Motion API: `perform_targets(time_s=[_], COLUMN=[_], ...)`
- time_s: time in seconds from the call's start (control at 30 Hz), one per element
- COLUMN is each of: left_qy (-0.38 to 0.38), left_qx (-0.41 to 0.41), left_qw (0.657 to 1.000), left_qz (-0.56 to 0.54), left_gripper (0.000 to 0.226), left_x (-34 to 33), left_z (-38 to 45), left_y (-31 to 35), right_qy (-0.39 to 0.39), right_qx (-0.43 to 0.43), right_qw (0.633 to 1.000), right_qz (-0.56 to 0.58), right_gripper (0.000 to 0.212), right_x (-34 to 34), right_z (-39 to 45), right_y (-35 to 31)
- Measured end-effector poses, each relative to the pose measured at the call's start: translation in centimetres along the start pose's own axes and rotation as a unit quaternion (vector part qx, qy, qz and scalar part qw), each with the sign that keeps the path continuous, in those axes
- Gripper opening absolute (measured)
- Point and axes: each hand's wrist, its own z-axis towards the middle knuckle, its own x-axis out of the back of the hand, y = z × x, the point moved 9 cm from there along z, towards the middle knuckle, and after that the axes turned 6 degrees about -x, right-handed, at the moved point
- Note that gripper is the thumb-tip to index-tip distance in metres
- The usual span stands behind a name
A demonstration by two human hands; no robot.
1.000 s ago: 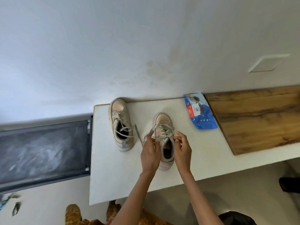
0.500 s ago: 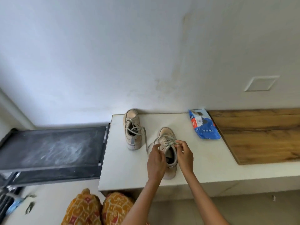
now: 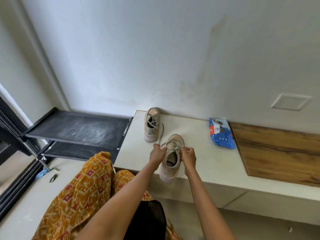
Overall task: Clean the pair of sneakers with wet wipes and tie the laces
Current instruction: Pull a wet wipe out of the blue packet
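Drawn apart since before: left hand point(image 3: 156, 154) and right hand point(image 3: 188, 155), each grip pinching lace point(image 3: 173, 147); pull evenly, snug the near sneaker point(image 3: 170, 157)

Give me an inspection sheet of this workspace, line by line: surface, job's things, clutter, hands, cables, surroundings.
Surface: white ledge against the wall, a wood panel at its right.
Job's things: near sneaker, heel toward the person, laces being worked; far sneaker by the wall, a lace trailing loose; blue wipes pack lying flat.
Clutter: nothing seen on the ledge.
Hands: left hand and right hand each pinch a lace of the near sneaker.
Cables: nothing seen.
Surroundings: dusty black rack at left; white wall behind.
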Motion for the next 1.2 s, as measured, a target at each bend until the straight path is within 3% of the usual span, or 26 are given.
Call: perform_targets(time_s=[0.13, 0.23, 0.3, 0.4, 0.53, 0.63, 0.73, 1.03, 1.2], left_qy=[-0.052, -0.066, -0.057, -0.035, -0.015, -0.076, -0.109, -0.078, -0.093], left_qx=[0.051, 0.074, 0.058, 0.002, -0.098, -0.182, -0.213, -0.130, -0.061], left_qw=[0.991, 0.971, 0.958, 0.948, 0.962, 0.965, 0.965, 0.982, 0.993], left_qz=[-0.116, -0.218, -0.276, -0.317, -0.254, -0.171, -0.105, -0.110, 0.029], left_gripper=[0.058, 0.041, 0.032, 0.042, 0.043, 0.037, 0.031, 0.010, 0.030], left_x=[-1.4, -1.4, -0.9, 0.4, 2.6, 2.7, 2.5, 1.7, -0.1], left_z=[1.0, 1.3, 2.0, 3.0, 3.0, 2.1, 0.8, -2.0, -1.4], left_y=[0.9, 1.6, 2.3, 4.7, 10.2, 14.1, 15.7, 9.3, 4.0], right_qy=[-0.059, -0.098, -0.128, -0.143, -0.134, -0.130, -0.131, -0.124, -0.116], right_qx=[-0.033, -0.036, -0.026, -0.005, 0.054, 0.120, 0.167, 0.128, 0.071], right_qw=[0.993, 0.986, 0.983, 0.975, 0.974, 0.979, 0.977, 0.983, 0.990], right_qz=[0.095, 0.129, 0.132, 0.170, 0.177, 0.104, 0.012, 0.045, 0.034], right_gripper=[0.014, 0.013, 0.021, 0.030, 0.028, 0.030, 0.033, 0.025, 0.030], right_x=[-0.7, -1.7, -2.7, -3.0, -1.2, -0.1, 0.3, 0.8, 0.3], right_z=[-0.3, -1.0, -1.1, -1.3, -1.9, -2.7, -3.5, -4.8, -4.3], right_y=[-1.5, -3.5, -4.8, -6.9, -11.4, -14.8, -16.4, -10.2, -5.7])
